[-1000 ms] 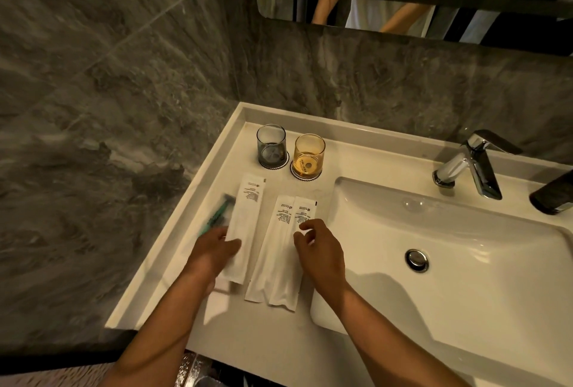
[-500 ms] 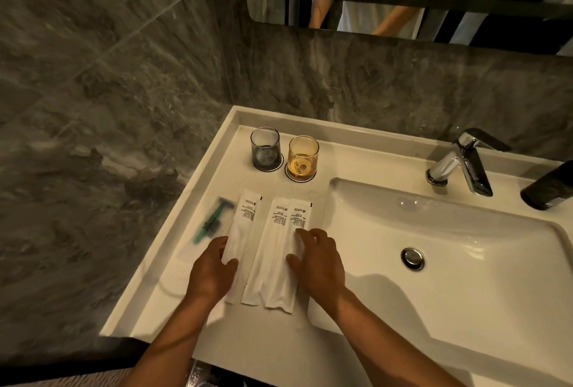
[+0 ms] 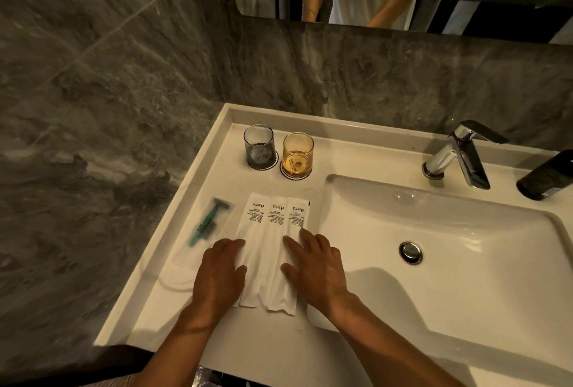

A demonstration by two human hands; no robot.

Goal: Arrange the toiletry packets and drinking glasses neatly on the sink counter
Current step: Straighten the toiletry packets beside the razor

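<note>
**A:** White paper is under both your palms. Your left hand (image 3: 218, 275) lies flat, fingers loosely spread, on the near end of the leftmost of the three white packets (image 3: 270, 250). Your right hand (image 3: 313, 269) is flat too, fingers spread, on the near part of the rightmost one. Neither hand pinches anything.

**B:** So which step am I on?

**A:** Squaring up, I would say. The three packets lie side by side, edges touching or slightly overlapping, on the counter (image 3: 198, 200) between the left rim and the basin (image 3: 465, 278).

**B:** Which way do they run?

**A:** Their long axis goes from you towards the back wall, leaning a little to the right at the near end. The printed ends point away from you, at the glasses.

**B:** And next?

**A:** The near ends look uneven, the right one reaching closest to you, so a light push to level them would help. Then see to the razor packet (image 3: 208, 222), clear plastic, which sits just left of the set and tilts more than they do, its head at the far end.

**B:** The glasses?

**A:** The grey glass (image 3: 259, 147) and amber glass (image 3: 298, 154) stand upright on coasters at the back, close together; they look done.
</note>
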